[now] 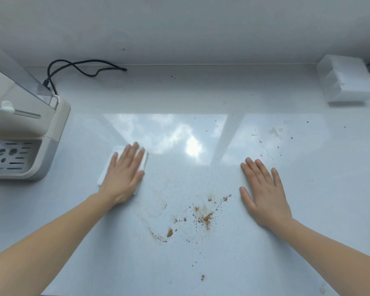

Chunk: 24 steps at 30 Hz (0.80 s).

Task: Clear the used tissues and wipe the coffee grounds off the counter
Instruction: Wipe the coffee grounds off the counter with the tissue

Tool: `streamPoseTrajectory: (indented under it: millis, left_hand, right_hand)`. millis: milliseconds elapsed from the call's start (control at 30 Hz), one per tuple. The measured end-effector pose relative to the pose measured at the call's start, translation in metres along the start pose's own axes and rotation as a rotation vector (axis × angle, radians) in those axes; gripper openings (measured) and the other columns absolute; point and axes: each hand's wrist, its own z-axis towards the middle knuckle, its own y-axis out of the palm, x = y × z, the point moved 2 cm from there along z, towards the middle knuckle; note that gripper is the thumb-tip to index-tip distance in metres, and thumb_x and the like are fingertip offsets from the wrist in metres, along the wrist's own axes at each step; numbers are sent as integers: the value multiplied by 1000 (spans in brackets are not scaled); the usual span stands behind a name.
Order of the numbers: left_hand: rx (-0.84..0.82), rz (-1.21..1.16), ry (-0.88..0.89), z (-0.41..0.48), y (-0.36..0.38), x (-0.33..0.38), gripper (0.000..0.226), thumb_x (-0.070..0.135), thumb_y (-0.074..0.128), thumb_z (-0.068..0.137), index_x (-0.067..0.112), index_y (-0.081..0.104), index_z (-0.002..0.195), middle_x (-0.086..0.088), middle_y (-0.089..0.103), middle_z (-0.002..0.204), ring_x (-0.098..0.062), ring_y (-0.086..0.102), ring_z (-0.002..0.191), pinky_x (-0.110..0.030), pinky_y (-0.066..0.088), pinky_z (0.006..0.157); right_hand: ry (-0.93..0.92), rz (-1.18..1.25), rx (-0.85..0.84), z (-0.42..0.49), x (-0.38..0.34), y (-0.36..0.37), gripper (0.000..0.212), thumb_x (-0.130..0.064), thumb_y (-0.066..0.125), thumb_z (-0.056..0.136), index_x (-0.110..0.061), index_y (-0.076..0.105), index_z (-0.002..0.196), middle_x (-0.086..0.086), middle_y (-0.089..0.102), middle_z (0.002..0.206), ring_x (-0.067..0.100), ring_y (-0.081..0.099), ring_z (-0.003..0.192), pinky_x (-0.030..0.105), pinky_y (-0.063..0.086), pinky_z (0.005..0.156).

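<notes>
White counter [201, 92] is showing coffee grounds [203, 216] mid-front; left hand [122, 178] is pressing flat on folded tissue [113, 163], right hand [263, 197] is resting flat, holding nothing.

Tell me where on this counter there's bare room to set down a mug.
Barest: the back strip between the black cord and the white pack, and the patch in front of the coffee machine. Crowded: between the left hand, flat on a tissue, and the right hand, coffee grounds litter the counter.
</notes>
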Motion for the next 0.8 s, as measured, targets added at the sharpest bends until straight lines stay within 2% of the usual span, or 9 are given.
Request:
streamPoseTrajectory:
  millis: [67,167,233,300,367,433,533,700,800]
  left_hand:
    - [-45,40,222,-13,12,32,63,53,2,93,28,-15,148,1,-18,159,-13,-20,145,-35,-20,115]
    - [-111,84,509,-27,23,47,58,49,10,99,29,-8,151,8,-14,160,-12,-16,146,-37,-16,116]
    - [-81,98,462,-14,12,19,59,51,7,97,32,-13,149,10,-19,159,-11,-18,146,-33,-19,115]
    - [-63,61,261,2,-1,-12,61,54,3,93,34,-21,146,12,-26,156,-9,-22,144,-28,-23,113]
    - [-60,37,129,15,-5,-24,64,55,1,90,32,-21,145,12,-25,156,-5,-26,142,-27,-23,113]
    - [-55,13,90,19,-5,-17,65,54,2,89,29,-17,147,11,-22,157,-2,-27,141,-30,-19,115]
    - [-80,0,119,13,-4,1,65,53,2,90,29,-15,148,11,-21,157,-4,-27,141,-33,-16,117]
    - [-83,6,287,-17,10,52,59,49,8,96,32,-11,149,9,-21,158,-9,-24,144,-35,-17,116]
    - [-86,3,344,-46,21,59,58,49,10,97,33,-9,150,12,-19,158,-8,-21,144,-34,-18,116]
  right_hand:
    - [3,3,0,0,0,-1,64,-47,19,94,-25,12,153,-10,6,160,9,-3,147,42,-1,119]
    - [5,20,-2,0,-3,-2,63,-47,20,94,-25,14,152,-10,8,160,9,-2,147,42,0,119]
    - [1,24,1,1,-2,-2,63,-47,19,94,-25,13,153,-11,6,160,8,-3,147,42,0,119]
    - [-1,17,-5,1,0,-2,63,-48,19,94,-26,12,153,-11,5,160,8,-4,147,42,0,119]
    - [7,14,0,0,0,-1,63,-47,20,94,-26,13,153,-10,6,160,8,-3,147,42,0,119]
    - [3,12,1,1,0,0,63,-47,20,94,-26,12,153,-10,6,160,8,-3,147,42,-1,119]
    - [1,3,5,0,1,1,63,-47,20,94,-26,11,153,-11,6,160,8,-4,147,41,-2,119]
    - [9,13,3,1,1,2,63,-48,19,93,-28,10,152,-11,4,161,6,-6,146,40,-5,119]
    - [11,23,4,1,1,1,63,-48,19,93,-28,10,152,-12,4,161,5,-8,146,40,-4,119]
